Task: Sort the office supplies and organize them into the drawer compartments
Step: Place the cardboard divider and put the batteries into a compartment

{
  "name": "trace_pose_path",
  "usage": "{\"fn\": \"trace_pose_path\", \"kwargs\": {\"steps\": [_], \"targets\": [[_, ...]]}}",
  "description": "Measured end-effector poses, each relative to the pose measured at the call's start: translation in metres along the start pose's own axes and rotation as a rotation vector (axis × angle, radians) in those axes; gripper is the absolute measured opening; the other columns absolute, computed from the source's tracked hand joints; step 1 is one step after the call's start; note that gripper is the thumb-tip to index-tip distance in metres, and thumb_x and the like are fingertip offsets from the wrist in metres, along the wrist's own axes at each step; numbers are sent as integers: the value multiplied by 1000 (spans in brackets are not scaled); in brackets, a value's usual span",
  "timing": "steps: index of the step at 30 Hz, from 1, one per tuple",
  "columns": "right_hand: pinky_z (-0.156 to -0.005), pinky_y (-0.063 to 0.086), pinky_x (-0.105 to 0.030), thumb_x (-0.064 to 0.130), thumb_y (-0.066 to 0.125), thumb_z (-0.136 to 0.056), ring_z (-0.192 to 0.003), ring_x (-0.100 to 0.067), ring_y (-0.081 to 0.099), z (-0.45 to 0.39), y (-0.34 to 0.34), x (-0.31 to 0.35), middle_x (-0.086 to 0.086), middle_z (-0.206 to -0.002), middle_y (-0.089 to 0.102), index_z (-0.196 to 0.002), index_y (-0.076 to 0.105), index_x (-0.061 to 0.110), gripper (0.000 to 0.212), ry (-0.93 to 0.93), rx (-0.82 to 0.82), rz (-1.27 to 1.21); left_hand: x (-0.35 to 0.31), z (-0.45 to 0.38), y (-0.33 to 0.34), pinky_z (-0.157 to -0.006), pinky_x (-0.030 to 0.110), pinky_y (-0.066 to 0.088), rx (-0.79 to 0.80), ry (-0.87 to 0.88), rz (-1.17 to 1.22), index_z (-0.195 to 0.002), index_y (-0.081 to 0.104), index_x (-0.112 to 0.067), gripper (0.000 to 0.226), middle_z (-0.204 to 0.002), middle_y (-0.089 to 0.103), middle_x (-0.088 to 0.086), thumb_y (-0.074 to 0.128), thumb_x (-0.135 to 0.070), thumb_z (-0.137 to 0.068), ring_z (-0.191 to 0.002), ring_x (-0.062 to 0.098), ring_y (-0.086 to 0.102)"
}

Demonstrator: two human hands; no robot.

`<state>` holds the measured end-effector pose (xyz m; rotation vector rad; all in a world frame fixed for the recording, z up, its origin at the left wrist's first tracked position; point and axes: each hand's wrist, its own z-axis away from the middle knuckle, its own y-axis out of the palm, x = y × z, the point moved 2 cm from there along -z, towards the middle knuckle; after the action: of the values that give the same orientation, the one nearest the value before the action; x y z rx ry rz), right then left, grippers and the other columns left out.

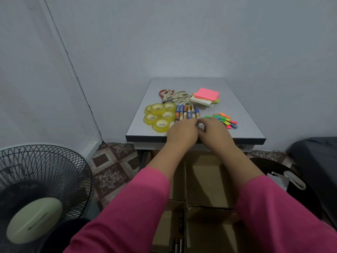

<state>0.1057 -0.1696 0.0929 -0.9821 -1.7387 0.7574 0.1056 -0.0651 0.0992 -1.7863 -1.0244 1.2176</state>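
Where two pale grey-blue walls meet, a small grey-topped table with a dark edge band stands against the back wall over a red-and-cream patterned tile floor. Beneath its front edge a drawer lined with brown cardboard dividers is pulled out toward the person; a few batteries lie in its narrow near-left compartment. On the tabletop, beige-handled scissors lie toward the back, with a stack of pink, white and yellow sticky notepads to their right. Yellowish clear tape rolls cluster near the left edge, and a row of cylindrical batteries lies just beside them at the middle. Small neon paper flags are scattered toward the front right. The left hand and right hand, both in pink sleeves, meet at the near ends of the batteries, fingers curled there; whether either actually grasps one cannot be told. The forearms cross above the open drawer and hide its middle. A black-caged standing fan crowds the floor at the left, and a black bin with a white liner sits close on the right. Bare tabletop remains along the back and right edges.
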Motion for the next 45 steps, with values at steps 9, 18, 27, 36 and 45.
{"fn": "trace_pose_path", "kwargs": {"steps": [9, 18, 27, 36, 45], "targets": [[-88, 43, -32, 17, 41, -99, -112, -25, 51, 1, -6, 4, -14, -131, 45, -141, 42, 14, 42, 12, 41, 40, 2, 23, -7, -65, 35, 44, -84, 44, 166, -110, 57, -11, 22, -94, 62, 7, 43, -22, -98, -83, 21, 55], [-83, 43, -28, 15, 49, -96, -105, -20, 51, 17, -3, 0, -10, -125, 48, -124, 56, 8, 30, -25, -89, 14, 4, 25, -5, -64, 28, 40, -93, -13, 181, -116, 51, -13, 24, -97, 59, 4, 53, -24, -95, -83, 16, 52], [-76, 41, -27, 18, 51, -95, -93, -15, 51, 18, -2, 2, -7, -109, 57, -111, 59, 11, 20, 49, -91, 42, 3, 31, -7, -60, 31, 40, -109, -188, 70, -106, 57, -11, 20, -96, 62, 7, 51, -25, -93, -87, 24, 59], [-77, 52, -16, 13, 64, -87, -90, 0, 59, 109, 11, -8, 7, -101, 61, -93, 62, 32, 20, 226, -219, -746, 46, 105, -35, -60, 28, 57, 136, -339, 668, -89, 67, -17, 3, -79, 69, 2, 66, -18, -86, -66, 13, 64], [-79, 56, -30, 0, 66, -83, -87, -18, 63, 141, 48, -22, -3, -94, 62, -101, 60, 23, 29, 453, -54, -958, 73, 168, 19, -59, 15, 48, 847, -524, 367, -99, 64, -10, 9, -80, 61, 0, 58, -7, -93, -64, 4, 56]]}}
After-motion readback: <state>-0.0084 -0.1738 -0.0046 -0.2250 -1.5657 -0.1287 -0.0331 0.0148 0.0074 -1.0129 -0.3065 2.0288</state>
